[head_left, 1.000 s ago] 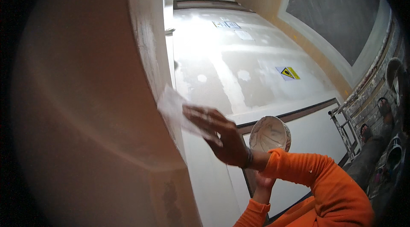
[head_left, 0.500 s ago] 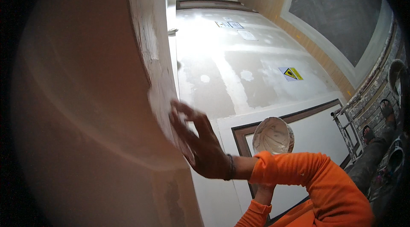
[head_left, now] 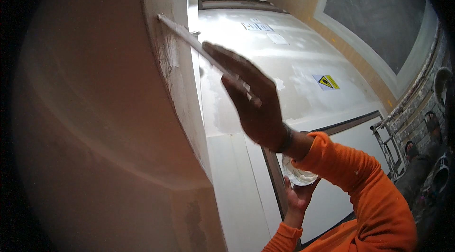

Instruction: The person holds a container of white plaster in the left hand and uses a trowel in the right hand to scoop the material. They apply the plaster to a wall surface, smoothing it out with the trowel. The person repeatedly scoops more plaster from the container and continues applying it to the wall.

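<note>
My right hand (head_left: pixel 256 105), in an orange sleeve, is raised and shut on the handle of a wide taping knife (head_left: pixel 189 39). The knife's long thin blade lies edge-on against the plastered wall corner (head_left: pixel 176 76), its tip touching the corner's edge high up. Patches of pale filler show on the corner beside the blade. Lower down, my left hand (head_left: pixel 297 197) cups a small round white bowl (head_left: pixel 296 176) of white compound from beneath. The right wrist partly hides the bowl.
A broad smooth curved wall (head_left: pixel 95 124) fills the left. Beyond lie patched pale boards with a yellow warning sign (head_left: pixel 326 81) and papers (head_left: pixel 258 26), a dark-framed white panel (head_left: pixel 332 195), a metal frame (head_left: pixel 388 143) and a dark grey panel (head_left: pixel 379 15).
My right hand has swept upward along the corner, carrying the knife from low beside the bowl to high on the edge. The blade now shows edge-on. The left hand kept the bowl still.
</note>
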Demonstrator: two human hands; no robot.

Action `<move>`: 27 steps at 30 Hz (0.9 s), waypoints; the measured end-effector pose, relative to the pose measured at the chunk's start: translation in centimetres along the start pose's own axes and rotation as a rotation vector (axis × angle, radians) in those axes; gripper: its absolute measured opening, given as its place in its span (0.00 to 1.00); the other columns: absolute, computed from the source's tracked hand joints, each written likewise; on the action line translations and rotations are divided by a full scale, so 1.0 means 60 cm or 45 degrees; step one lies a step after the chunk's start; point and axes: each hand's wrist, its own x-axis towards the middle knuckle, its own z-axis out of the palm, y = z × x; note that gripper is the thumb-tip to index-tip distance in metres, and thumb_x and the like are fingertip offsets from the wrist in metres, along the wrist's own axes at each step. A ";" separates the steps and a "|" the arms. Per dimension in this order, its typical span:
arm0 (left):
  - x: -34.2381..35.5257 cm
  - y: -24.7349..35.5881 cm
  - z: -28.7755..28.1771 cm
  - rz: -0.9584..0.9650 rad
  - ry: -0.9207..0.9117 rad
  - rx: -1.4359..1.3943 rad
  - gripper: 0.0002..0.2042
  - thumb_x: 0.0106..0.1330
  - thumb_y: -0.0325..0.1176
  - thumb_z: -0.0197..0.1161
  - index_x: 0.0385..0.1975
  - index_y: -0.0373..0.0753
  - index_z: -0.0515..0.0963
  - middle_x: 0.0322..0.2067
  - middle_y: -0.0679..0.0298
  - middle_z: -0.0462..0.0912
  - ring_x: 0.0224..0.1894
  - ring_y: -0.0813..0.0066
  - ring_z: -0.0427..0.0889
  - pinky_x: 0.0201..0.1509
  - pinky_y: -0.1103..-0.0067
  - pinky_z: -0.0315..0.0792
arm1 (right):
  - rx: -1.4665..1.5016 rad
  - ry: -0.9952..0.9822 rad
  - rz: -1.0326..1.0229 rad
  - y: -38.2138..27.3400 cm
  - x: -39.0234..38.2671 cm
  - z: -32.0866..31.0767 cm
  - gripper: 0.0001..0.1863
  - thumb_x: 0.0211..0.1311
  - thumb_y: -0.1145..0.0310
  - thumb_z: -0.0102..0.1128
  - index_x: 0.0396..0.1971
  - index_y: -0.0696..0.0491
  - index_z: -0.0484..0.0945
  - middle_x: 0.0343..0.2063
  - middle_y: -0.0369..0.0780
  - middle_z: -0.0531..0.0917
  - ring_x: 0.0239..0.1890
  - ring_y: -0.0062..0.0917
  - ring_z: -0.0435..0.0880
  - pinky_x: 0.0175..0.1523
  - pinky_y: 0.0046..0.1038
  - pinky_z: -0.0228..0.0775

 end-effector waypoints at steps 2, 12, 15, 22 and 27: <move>0.004 0.006 -0.024 -0.033 -0.092 -0.130 0.33 0.69 0.56 0.49 0.66 0.41 0.56 0.63 0.54 0.63 0.67 0.58 0.61 0.70 0.56 0.59 | -0.047 -0.047 0.076 -0.022 -0.040 0.014 0.22 0.62 0.78 0.54 0.57 0.47 0.75 0.58 0.41 0.75 0.60 0.35 0.74 0.63 0.36 0.68; 0.011 -0.009 -0.043 -0.114 -0.267 -0.388 0.34 0.66 0.54 0.57 0.64 0.37 0.60 0.65 0.51 0.61 0.68 0.54 0.59 0.73 0.57 0.49 | 0.060 -0.282 0.386 -0.049 -0.236 -0.024 0.24 0.62 0.84 0.48 0.57 0.49 0.74 0.58 0.42 0.75 0.59 0.36 0.74 0.63 0.40 0.69; 0.006 -0.003 -0.014 0.085 0.054 0.006 0.33 0.66 0.54 0.57 0.63 0.37 0.61 0.64 0.50 0.63 0.67 0.54 0.60 0.73 0.58 0.50 | -0.028 -0.045 0.351 -0.047 -0.143 -0.020 0.25 0.64 0.83 0.45 0.61 0.53 0.70 0.59 0.47 0.73 0.61 0.42 0.71 0.66 0.41 0.63; 0.008 -0.011 -0.009 -0.058 -0.299 -0.222 0.27 0.72 0.50 0.49 0.63 0.37 0.61 0.59 0.55 0.69 0.63 0.59 0.68 0.68 0.65 0.63 | -0.153 -0.092 0.033 -0.051 -0.069 0.056 0.34 0.61 0.79 0.53 0.68 0.55 0.57 0.67 0.50 0.58 0.67 0.45 0.59 0.65 0.39 0.59; 0.024 -0.008 -0.063 -0.245 -0.245 -0.578 0.36 0.66 0.54 0.57 0.67 0.37 0.54 0.67 0.53 0.58 0.69 0.55 0.57 0.73 0.57 0.50 | -0.070 -0.315 0.107 -0.051 -0.169 -0.041 0.29 0.58 0.85 0.49 0.61 0.53 0.69 0.62 0.46 0.69 0.62 0.42 0.69 0.66 0.41 0.63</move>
